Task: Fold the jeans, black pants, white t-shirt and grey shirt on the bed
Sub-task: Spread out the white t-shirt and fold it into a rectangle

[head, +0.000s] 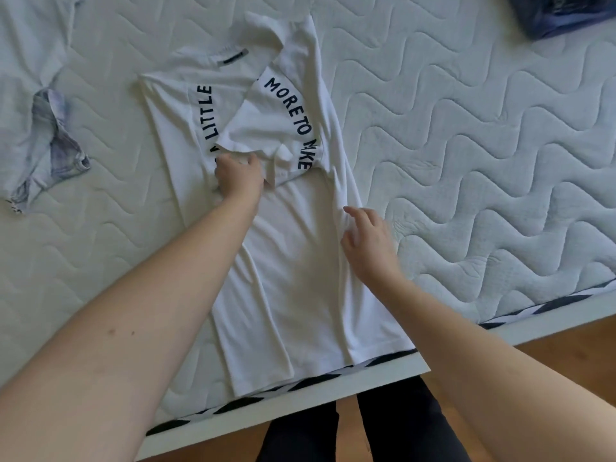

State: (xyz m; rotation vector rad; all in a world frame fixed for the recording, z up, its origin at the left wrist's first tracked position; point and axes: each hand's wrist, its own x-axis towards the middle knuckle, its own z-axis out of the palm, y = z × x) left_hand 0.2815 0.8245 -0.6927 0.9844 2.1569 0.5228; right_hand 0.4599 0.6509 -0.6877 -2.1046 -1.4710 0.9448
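The white t-shirt (293,261) with black lettering lies flat along the mattress, its hem at the near edge. Its right sleeve and shoulder are folded inward over the chest. My left hand (238,173) rests on the shirt's middle and pinches the edge of that folded sleeve. My right hand (368,243) hovers at the shirt's right side fold with its fingers apart, touching the cloth and holding nothing. A pale grey shirt (36,121) lies crumpled at the far left. A dark blue denim piece (566,13), likely the jeans, shows in the top right corner. The black pants are not in view.
The quilted white mattress (466,145) spreads to the right of the shirt. Its near edge has black-and-white striped piping (550,303) over a white bed frame (300,411). Below it are a wooden floor and my legs in dark trousers (400,428).
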